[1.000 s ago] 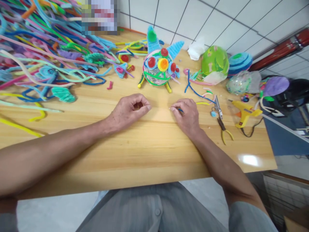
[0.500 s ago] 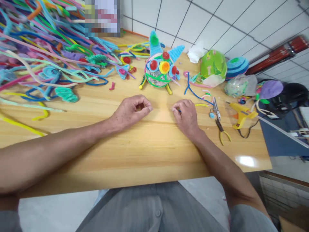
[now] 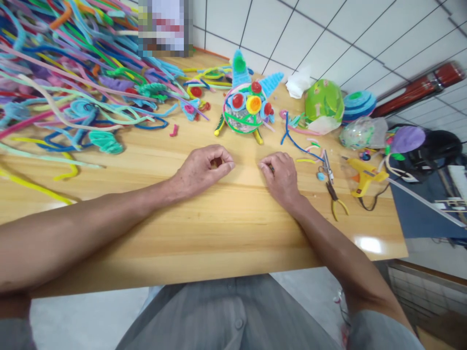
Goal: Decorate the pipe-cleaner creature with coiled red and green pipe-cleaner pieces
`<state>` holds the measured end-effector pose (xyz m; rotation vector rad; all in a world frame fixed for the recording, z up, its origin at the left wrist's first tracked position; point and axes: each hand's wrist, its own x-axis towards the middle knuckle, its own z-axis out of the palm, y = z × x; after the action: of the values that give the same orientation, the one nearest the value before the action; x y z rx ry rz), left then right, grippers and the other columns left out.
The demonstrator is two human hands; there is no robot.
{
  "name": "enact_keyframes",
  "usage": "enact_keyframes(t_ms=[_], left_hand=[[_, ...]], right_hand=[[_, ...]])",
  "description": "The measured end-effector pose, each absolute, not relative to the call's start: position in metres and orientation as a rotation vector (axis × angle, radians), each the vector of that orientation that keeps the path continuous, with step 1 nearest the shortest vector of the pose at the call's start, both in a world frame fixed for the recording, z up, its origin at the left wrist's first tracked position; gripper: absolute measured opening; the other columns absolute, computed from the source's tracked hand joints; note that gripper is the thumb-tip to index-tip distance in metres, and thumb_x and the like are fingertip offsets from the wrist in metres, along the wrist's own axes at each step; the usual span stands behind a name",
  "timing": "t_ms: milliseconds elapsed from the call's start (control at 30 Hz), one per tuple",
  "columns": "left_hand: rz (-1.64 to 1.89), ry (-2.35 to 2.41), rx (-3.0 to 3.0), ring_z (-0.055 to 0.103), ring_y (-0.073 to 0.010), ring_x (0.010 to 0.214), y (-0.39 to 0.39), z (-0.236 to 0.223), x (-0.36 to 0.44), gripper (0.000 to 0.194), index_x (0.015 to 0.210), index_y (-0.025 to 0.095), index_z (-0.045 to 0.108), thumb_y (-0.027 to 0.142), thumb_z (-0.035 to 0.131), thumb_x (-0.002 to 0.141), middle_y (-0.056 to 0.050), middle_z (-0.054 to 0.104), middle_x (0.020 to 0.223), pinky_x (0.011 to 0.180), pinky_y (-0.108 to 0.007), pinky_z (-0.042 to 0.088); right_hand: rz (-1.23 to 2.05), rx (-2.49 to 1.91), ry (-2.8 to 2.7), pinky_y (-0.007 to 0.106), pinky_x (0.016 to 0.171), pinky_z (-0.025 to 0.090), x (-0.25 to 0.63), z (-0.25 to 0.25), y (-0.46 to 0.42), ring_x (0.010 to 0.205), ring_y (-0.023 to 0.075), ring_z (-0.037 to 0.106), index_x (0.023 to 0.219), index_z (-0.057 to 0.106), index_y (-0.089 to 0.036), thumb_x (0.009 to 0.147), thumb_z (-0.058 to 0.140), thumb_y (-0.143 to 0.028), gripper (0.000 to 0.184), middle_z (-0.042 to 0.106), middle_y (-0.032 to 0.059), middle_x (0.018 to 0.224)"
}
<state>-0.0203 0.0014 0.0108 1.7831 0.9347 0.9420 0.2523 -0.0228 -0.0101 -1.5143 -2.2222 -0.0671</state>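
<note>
My left hand rests on the wooden table with thumb and forefinger curled into a loop. No object shows between those fingertips. Opposite it, my right hand lies with its fingers curled in and nothing visible in its grip. A narrow gap of bare wood separates the hands. Just beyond them stands a pipe-cleaner creature with blue ears, red and orange round parts, green bands and yellow-tipped legs. Neither hand touches it. To the right of my right hand lie pliers with yellow handles and a yellow glue gun.
A large heap of coloured pipe cleaners covers the left back. At the right back stand a green ball-like object, a blue coiled piece and a clear plastic container. A tiled wall bounds the table behind.
The view has shifted slightly, so the table items appear a little further right and lower. Both hands keep nearly the same pose and place.
</note>
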Motion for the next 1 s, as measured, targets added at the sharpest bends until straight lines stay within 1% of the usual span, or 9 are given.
enact_keyframes(t_ms=[233, 400, 500, 600, 767, 867, 1000], left_hand=[[0.944, 0.944, 1.766, 0.059, -0.0134, 0.069, 0.001, 0.010, -0.020, 0.019, 0.083, 0.017, 0.069, 0.034, 0.066, 0.090, -0.002, 0.068, 0.077, 0.064, -0.026, 0.046], [0.919, 0.947, 1.771, 0.060, -0.0142, 0.069, 0.001, 0.013, -0.021, 0.019, 0.083, 0.018, 0.069, 0.035, 0.066, 0.090, -0.002, 0.070, 0.078, 0.066, -0.027, 0.048], [0.892, 0.983, 1.768, 0.061, -0.0146, 0.070, 0.000, 0.015, -0.022, 0.020, 0.083, 0.020, 0.070, 0.038, 0.068, 0.089, -0.001, 0.071, 0.078, 0.066, -0.026, 0.048], [0.873, 1.013, 1.765, 0.061, -0.0149, 0.070, 0.000, 0.016, -0.022, 0.021, 0.083, 0.020, 0.070, 0.040, 0.069, 0.089, -0.001, 0.071, 0.078, 0.065, -0.026, 0.048], [0.861, 1.030, 1.760, 0.061, -0.0151, 0.070, 0.000, 0.016, -0.022, 0.022, 0.084, 0.020, 0.070, 0.042, 0.070, 0.088, -0.001, 0.071, 0.078, 0.066, -0.026, 0.048], [0.868, 1.033, 1.768, 0.061, -0.0150, 0.070, 0.000, 0.014, -0.022, 0.023, 0.083, 0.020, 0.070, 0.042, 0.070, 0.088, -0.001, 0.070, 0.078, 0.067, -0.027, 0.048], [0.876, 1.037, 1.782, 0.060, -0.0146, 0.069, 0.000, 0.013, -0.022, 0.022, 0.083, 0.020, 0.070, 0.042, 0.069, 0.088, -0.001, 0.070, 0.077, 0.066, -0.027, 0.048]], right_hand=[[-0.032, -1.547, -2.292, 0.041, 0.085, 0.043, 0.251, -0.006, -0.017, 0.093, 0.0270, 0.060, 0.092, 0.067, -0.023, 0.103, 0.056, -0.025, 0.016, 0.072, 0.0082, 0.093], [-0.088, -1.584, -2.437, 0.042, 0.087, 0.044, 0.241, 0.004, -0.012, 0.096, 0.0283, 0.061, 0.093, 0.067, -0.021, 0.103, 0.053, -0.021, 0.018, 0.072, 0.0121, 0.098], [-0.122, -1.654, -2.472, 0.044, 0.087, 0.045, 0.231, 0.009, -0.013, 0.095, 0.0298, 0.062, 0.090, 0.066, -0.020, 0.100, 0.053, -0.018, 0.016, 0.072, 0.0135, 0.097], [-0.059, -1.688, -2.408, 0.042, 0.087, 0.047, 0.230, 0.014, -0.023, 0.094, 0.0281, 0.063, 0.091, 0.065, -0.021, 0.095, 0.057, -0.016, 0.010, 0.072, 0.0116, 0.095], [0.149, -1.697, -2.112, 0.035, 0.078, 0.051, 0.273, 0.033, -0.054, 0.084, 0.0218, 0.066, 0.094, 0.061, -0.024, 0.094, 0.057, -0.020, 0.006, 0.072, 0.0047, 0.090], [0.152, -1.691, -1.884, 0.035, 0.078, 0.055, 0.314, 0.043, -0.068, 0.080, 0.0192, 0.068, 0.094, 0.064, -0.025, 0.094, 0.061, -0.026, 0.003, 0.073, 0.0017, 0.088], [0.204, -1.726, -1.731, 0.037, 0.080, 0.057, 0.349, 0.041, -0.078, 0.079, 0.0192, 0.070, 0.091, 0.069, -0.025, 0.089, 0.066, -0.028, 0.005, 0.074, 0.0014, 0.086]])
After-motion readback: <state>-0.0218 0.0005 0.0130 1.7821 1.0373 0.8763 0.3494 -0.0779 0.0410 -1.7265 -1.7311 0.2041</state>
